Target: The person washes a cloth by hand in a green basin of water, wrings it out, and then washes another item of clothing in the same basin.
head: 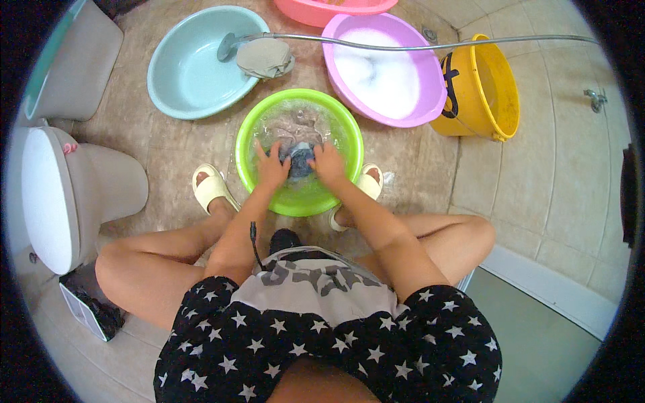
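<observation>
Between my feet stands a round lime-green plastic basin (243,166) with water and wet cloth in it. My left hand (272,163) is in the basin with fingers spread, at the left edge of a dark blue cloth (301,162). On that cloth's right side rests my right hand (327,162), its fingers touching the fabric. Whether either hand grips the cloth is hard to see. A brownish-pink cloth (297,128) lies bunched in the water just beyond both hands.
Beyond are a pale blue basin (196,75) with a shower head (228,48) and folded grey cloth (265,58), a purple basin (385,118) of suds, and a pink basin (322,15). A yellow bucket (461,90) stands right; a toilet (116,174) left. The shower hose (403,49) crosses above.
</observation>
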A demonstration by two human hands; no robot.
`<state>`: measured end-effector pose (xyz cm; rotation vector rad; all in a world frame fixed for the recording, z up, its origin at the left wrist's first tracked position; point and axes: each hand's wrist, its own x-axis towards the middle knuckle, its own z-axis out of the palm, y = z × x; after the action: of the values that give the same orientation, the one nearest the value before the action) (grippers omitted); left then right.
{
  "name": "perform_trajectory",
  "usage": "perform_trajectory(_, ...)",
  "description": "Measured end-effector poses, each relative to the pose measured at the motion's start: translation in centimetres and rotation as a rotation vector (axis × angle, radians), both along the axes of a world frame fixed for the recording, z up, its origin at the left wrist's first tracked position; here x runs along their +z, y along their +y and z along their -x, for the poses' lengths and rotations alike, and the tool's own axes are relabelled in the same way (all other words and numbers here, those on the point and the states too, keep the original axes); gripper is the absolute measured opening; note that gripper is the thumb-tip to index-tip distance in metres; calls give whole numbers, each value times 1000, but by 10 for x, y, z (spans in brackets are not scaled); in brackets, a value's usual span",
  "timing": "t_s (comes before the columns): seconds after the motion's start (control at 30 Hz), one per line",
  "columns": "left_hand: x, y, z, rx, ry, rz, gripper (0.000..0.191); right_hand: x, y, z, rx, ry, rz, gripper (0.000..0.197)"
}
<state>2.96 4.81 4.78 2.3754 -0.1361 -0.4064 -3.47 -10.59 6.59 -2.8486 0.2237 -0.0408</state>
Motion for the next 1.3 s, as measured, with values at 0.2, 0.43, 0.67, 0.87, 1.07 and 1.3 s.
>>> perform_trajectory(0.2, -11, 18, 12, -530, 52, -458, 53, -13, 10, 18, 461, 289, 40, 14)
perform_trajectory(0.43, -41, 15, -19, 273, 762, 635, 40, 17, 23, -21, -281, 179, -994, 25)
perform_trajectory(0.67, -8, 5, 3, 98, 360, 777, 34, 123, 108, -18, 392, -14, -609, 30)
perform_trajectory(0.87, 60, -2, -13, 501, 1063, 1158, 26, 46, 24, -18, 363, -93, -211, 22)
perform_trajectory(1.07, 20, 7, -12, -52, 158, 39, 43, 37, -8, -12, -120, 282, -77, 23)
perform_trajectory(1.3, -13, 20, 11, -615, 132, -469, 61, -4, 13, 21, 470, 416, 1, 20)
